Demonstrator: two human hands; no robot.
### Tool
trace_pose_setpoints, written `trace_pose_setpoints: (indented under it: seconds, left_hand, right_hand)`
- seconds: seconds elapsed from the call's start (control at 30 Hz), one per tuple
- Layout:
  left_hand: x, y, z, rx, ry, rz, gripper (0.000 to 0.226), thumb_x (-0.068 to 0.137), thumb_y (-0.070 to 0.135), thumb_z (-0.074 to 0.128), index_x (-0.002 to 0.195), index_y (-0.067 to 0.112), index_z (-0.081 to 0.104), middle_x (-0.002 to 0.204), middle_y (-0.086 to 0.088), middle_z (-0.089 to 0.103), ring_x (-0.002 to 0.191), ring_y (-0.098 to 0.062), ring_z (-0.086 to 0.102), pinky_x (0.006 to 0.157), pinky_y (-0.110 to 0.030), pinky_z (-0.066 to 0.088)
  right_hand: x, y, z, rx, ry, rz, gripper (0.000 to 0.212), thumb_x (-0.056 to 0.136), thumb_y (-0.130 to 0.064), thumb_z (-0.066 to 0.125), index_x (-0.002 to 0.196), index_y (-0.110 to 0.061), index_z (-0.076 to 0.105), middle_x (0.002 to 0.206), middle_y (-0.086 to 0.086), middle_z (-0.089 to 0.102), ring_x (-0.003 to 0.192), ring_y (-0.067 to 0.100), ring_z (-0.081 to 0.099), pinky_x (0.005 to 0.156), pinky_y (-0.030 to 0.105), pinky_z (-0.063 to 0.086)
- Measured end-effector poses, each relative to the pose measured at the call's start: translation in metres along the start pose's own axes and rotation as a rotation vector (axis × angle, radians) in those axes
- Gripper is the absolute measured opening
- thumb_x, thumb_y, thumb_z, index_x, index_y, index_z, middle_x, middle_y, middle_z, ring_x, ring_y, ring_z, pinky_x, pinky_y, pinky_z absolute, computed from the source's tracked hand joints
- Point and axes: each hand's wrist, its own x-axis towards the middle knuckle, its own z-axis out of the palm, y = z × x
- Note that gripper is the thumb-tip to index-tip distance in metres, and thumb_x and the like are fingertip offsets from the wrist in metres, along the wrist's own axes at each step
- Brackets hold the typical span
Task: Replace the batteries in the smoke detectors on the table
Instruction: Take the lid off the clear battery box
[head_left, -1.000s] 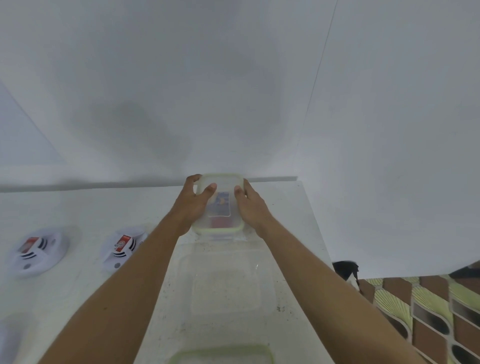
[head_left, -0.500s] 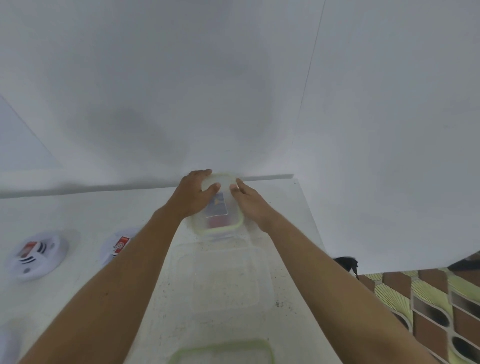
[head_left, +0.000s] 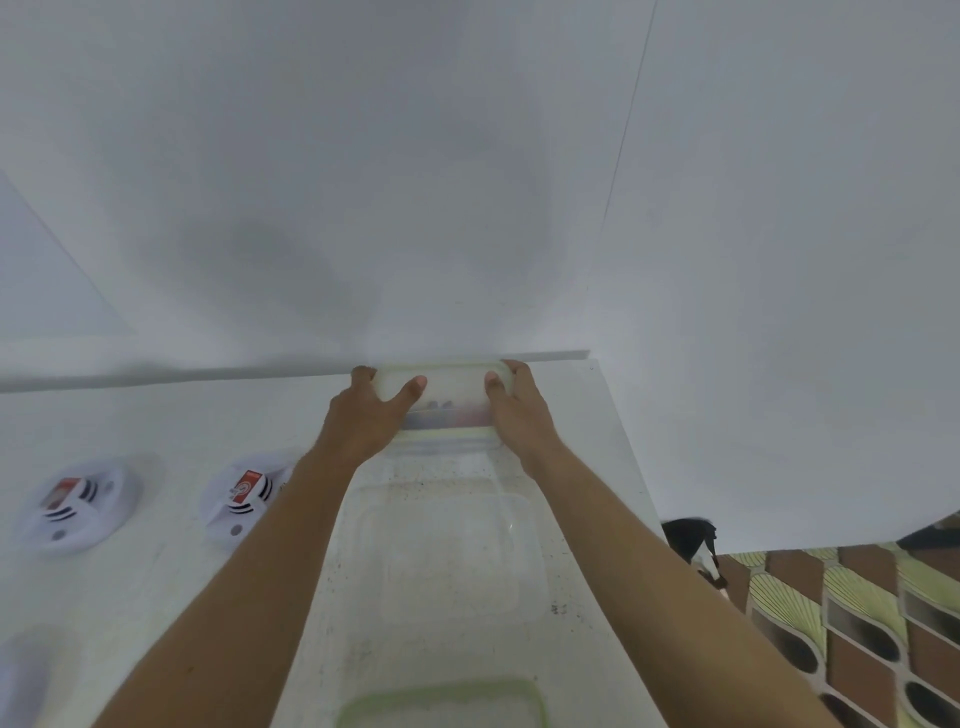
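A small clear plastic container (head_left: 447, 397) with a pale green rim stands at the far edge of the white table (head_left: 156, 415), against the wall. Coloured items show blurred through its wall. My left hand (head_left: 371, 413) grips its left side and my right hand (head_left: 519, 410) grips its right side, thumbs over the top. Two white round smoke detectors lie on the table to the left, one (head_left: 241, 499) beside my left forearm and one (head_left: 75, 506) further left, each with a red label.
A larger clear container (head_left: 441, 551) lies between my forearms. A green-rimmed lid or container (head_left: 441, 701) sits at the near edge. The table's right edge drops to a patterned tiled floor (head_left: 857, 613). A blurred white object (head_left: 21, 675) is at lower left.
Both hands have carried the small container away from me to the table's far edge, and its side now faces me. The smoke detectors have not moved.
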Motion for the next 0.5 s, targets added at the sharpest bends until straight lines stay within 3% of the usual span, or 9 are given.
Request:
trace_pose_setpoints:
  seconds: [0.13,0.27,0.43,0.5]
  left_hand:
    - [0.0062,-0.0038,-0.0024,-0.083,-0.012,0.059,0.068,0.083,0.068,0.057,0.136,0.026,0.044,0.133,-0.010,0.054,0.120,-0.030,0.052,0.102,-0.042,0.043]
    - [0.0076,-0.0095,-0.0012,-0.205,-0.049,0.014,0.064,0.073,0.075,0.061,0.122,0.037,0.046,0.126,-0.002,0.055,0.114,-0.027,0.055,0.096,-0.043,0.048]
    - [0.0074,-0.0042,-0.0012,-0.057,0.038,0.065,0.066,0.081,0.067,0.061,0.132,0.027,0.049,0.138,-0.004,0.051,0.126,-0.027,0.049,0.097,-0.035,0.039]
    - [0.0091,-0.0037,-0.0021,0.016,0.038,0.102,0.070,0.083,0.065,0.059,0.139,0.026,0.045,0.142,-0.010,0.043,0.131,-0.031,0.043,0.102,-0.039,0.036]
  right_hand:
    - [0.0026,0.0006,-0.0007,-0.045,-0.007,-0.018,0.041,0.106,-0.036,0.039,0.145,-0.020,0.038,0.133,0.004,0.054,0.112,0.019,0.050,0.092,0.030,0.038]
    - [0.0028,0.0015,-0.0003,-0.059,-0.011,-0.020,0.042,0.106,-0.037,0.040,0.144,-0.021,0.039,0.133,0.003,0.054,0.114,0.019,0.051,0.093,0.030,0.038]
    - [0.0048,0.0025,-0.0009,-0.052,-0.008,-0.020,0.040,0.106,-0.037,0.041,0.142,-0.022,0.042,0.132,0.003,0.056,0.112,0.020,0.052,0.090,0.030,0.039]
    - [0.0054,0.0024,-0.0023,-0.053,-0.012,-0.021,0.039,0.105,-0.038,0.042,0.141,-0.024,0.044,0.133,0.002,0.056,0.116,0.020,0.053,0.090,0.030,0.040]
